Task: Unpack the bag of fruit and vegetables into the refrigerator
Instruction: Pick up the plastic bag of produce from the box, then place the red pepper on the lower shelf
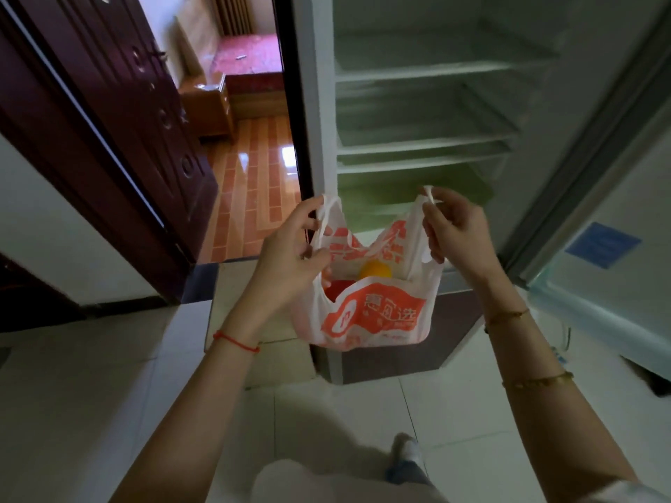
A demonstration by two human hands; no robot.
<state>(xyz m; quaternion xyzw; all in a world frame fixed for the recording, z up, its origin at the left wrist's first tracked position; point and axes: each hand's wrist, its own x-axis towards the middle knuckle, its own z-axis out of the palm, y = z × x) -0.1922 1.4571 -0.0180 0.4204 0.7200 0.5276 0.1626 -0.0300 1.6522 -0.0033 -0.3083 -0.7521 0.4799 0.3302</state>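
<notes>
A white plastic bag (pixel 377 314) with orange print hangs in the air in front of the open refrigerator (pixel 417 147). My left hand (pixel 290 248) pinches its left handle and my right hand (pixel 454 223) pinches its right handle, pulling the mouth apart. Inside the bag I see a yellow-orange round fruit (pixel 375 271) and something red (pixel 339 290) below it. The refrigerator's glass shelves (pixel 425 69) are bare, and a greenish drawer (pixel 410 197) sits at the bottom of the compartment.
The refrigerator door (pixel 617 212) stands open at the right. A dark wooden door (pixel 109 121) is open at the left, leading to a room with orange flooring (pixel 254 183). White floor tiles (pixel 109 393) lie underfoot; my foot (pixel 406 455) shows below.
</notes>
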